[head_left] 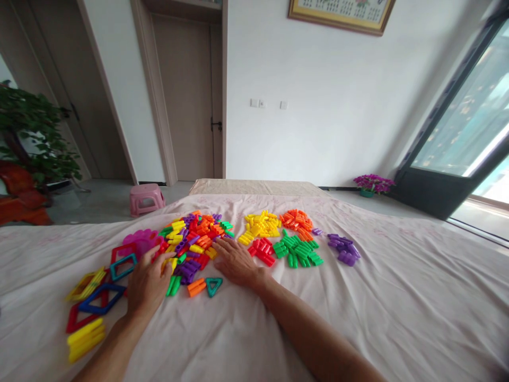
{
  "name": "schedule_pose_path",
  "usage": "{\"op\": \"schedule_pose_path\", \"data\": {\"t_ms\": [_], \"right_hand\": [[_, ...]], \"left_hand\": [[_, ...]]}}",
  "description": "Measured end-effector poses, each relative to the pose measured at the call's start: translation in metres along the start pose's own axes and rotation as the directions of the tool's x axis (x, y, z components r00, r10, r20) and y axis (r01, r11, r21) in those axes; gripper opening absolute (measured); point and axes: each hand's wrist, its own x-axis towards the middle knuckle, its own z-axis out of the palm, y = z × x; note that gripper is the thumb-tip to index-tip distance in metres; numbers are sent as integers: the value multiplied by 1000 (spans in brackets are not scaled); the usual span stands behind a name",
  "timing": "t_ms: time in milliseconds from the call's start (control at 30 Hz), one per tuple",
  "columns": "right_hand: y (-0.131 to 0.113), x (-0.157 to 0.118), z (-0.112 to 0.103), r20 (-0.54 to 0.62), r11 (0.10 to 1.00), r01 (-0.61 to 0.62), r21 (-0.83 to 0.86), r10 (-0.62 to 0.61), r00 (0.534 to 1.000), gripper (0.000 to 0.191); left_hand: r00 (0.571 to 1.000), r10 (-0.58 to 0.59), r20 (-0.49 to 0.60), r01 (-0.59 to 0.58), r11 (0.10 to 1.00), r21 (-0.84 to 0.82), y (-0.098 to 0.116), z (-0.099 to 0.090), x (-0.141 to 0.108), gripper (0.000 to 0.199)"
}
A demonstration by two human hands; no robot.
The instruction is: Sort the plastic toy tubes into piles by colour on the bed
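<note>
A mixed pile of colourful plastic tube-shaped building pieces lies on the cloth. My left hand is at the pile's left edge, fingers apart and slightly bent, its fingertips beside a yellow piece; whether it touches that piece I cannot tell. At the right edge, my right hand rests low with its fingers stretched toward the pieces. Right of it are single-colour groups: yellow pieces, orange pieces, red pieces, green pieces and purple pieces.
Left of my left hand lie a blue diamond frame, a magenta scalloped piece and yellow pieces. A teal triangle sits before the pile. The pale cloth is wrinkled. A pink stool stands beyond.
</note>
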Motion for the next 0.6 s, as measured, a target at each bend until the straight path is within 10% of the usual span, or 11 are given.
{"op": "schedule_pose_path", "data": {"t_ms": [600], "right_hand": [[-2,2,-2,38,999,-39,-34,41,998,43]], "left_hand": [[1000,15,-9,-15,1000,1,-1,1,0,32]]}}
